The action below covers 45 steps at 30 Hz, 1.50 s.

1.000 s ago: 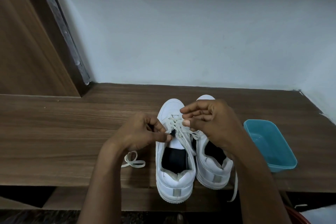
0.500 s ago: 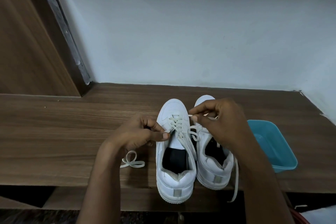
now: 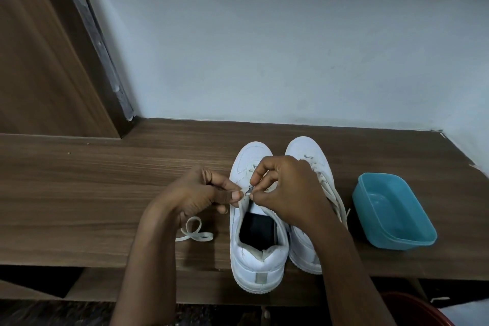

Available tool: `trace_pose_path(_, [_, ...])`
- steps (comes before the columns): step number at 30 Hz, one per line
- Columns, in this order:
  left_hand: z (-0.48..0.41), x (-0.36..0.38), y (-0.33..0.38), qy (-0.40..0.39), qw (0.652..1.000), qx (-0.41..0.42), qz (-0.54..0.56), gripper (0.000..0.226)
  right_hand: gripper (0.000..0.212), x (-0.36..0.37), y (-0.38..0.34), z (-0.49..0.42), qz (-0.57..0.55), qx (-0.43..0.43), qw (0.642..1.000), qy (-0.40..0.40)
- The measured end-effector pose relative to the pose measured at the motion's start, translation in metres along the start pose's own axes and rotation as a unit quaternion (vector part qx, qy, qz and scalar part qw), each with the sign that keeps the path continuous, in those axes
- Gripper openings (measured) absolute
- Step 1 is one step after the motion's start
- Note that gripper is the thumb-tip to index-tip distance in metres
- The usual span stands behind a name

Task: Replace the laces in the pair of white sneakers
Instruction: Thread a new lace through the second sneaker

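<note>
On the brown wooden bench (image 3: 79,193) the nearer white leather sneaker (image 3: 260,259) stands beside its pair (image 3: 304,148). My right hand (image 3: 288,190), out sideways a moment ago, has come back to my left hand (image 3: 195,193); both pinch the flat white lace (image 3: 248,190) over its upper eyelets. I judge the next eyelet is about to be threaded.

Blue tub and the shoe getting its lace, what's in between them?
The other white sneaker stands between the blue tub and the sneaker being laced, as the head view shows.
</note>
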<state>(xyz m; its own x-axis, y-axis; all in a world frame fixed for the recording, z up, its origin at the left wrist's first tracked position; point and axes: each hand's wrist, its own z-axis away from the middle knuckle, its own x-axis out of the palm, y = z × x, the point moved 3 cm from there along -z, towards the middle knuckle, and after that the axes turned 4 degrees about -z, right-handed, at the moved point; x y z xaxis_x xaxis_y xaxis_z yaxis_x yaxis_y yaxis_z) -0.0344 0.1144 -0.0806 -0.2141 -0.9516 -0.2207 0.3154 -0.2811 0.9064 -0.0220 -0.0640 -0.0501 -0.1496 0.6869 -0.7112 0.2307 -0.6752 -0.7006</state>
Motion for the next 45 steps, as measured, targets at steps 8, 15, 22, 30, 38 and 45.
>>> trace_pose_path(8, [-0.002,-0.002,-0.003,-0.024,0.999,0.024,-0.007,0.012,0.019,0.002,0.001,-0.001,0.007,-0.008,1.000,-0.004])
trace_pose_path(15, [-0.005,-0.002,0.000,0.004,0.990,0.090,-0.110,0.009,0.025,0.002,0.004,-0.003,0.019,-0.035,0.999,-0.010])
trace_pose_path(22, [0.007,-0.024,-0.002,0.076,0.990,0.113,-0.041,0.022,0.034,-0.001,0.011,-0.006,0.020,-0.061,0.998,-0.020])
trace_pose_path(30, [0.011,-0.033,0.011,0.101,0.894,0.131,0.417,0.026,0.037,-0.003,0.016,-0.007,0.011,-0.059,0.998,-0.036])
trace_pose_path(38, [0.018,-0.026,0.008,0.068,0.976,0.107,-0.176,0.021,0.039,-0.003,0.018,-0.007,-0.027,-0.056,0.996,-0.057])
trace_pose_path(45, [0.019,-0.032,0.000,0.076,0.984,0.136,-0.081,0.027,0.040,-0.001,0.024,-0.007,-0.048,-0.056,0.996,-0.056])
